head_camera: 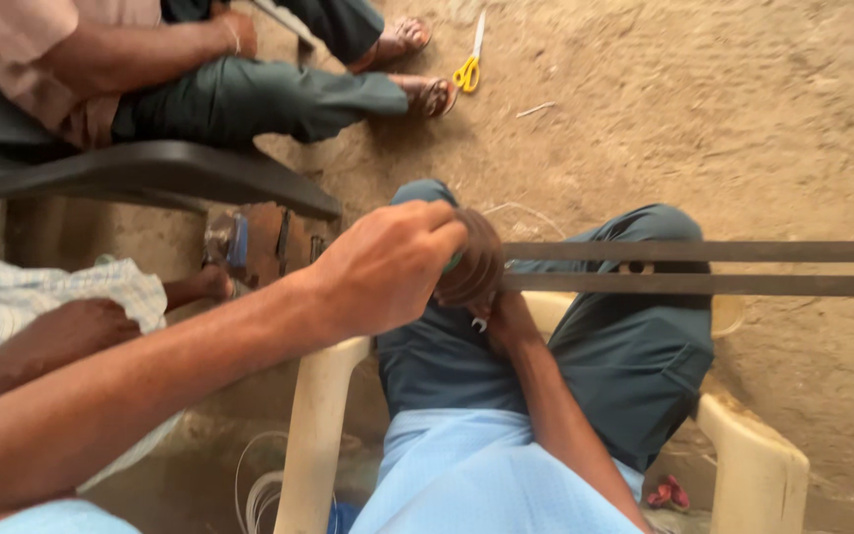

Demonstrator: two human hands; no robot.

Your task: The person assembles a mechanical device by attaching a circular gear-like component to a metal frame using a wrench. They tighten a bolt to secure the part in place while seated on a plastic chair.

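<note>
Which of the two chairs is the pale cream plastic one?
The cream plastic chair under the person whose hands grip the flat metal bars; the other, the dark grey plastic chair, stands upper left.

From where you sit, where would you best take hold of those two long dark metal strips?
At their near end, where both hands already meet. The two metal strips run level and parallel out to the right, so a grip coming from the left, wrapped around both, probably steadies them best.

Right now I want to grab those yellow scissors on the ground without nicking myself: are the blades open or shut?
Shut. The yellow-handled scissors lie flat on the dirt floor, the blades showing as one narrow strip.
</note>
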